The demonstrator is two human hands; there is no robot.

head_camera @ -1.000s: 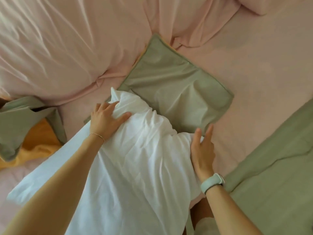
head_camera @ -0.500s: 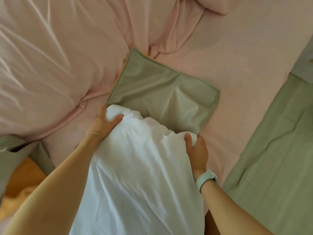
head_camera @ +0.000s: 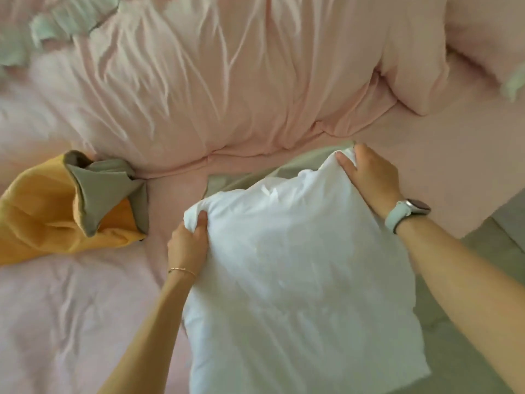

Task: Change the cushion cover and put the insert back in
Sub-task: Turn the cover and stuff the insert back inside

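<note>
— Where was the white insert [head_camera: 301,280] when we looked?
— On the pink bed [head_camera: 85,322], our left hand [head_camera: 189,245] gripping its near-left corner, our right hand [head_camera: 369,174] curled on the far corner.
— And the cover?
— The green cover [head_camera: 250,177] lay just beyond; whether the insert had entered it, we couldn't tell. Further left sat a crumpled yellow-and-green cover [head_camera: 71,206]

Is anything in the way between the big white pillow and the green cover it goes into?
Nothing visible is. The puffy white fabric insert, gripped by the left hand and right hand, lies right on top of the flat sage-green fabric cover, hiding most of it. Whether the cover's opening is spread wide cannot be seen.
</note>
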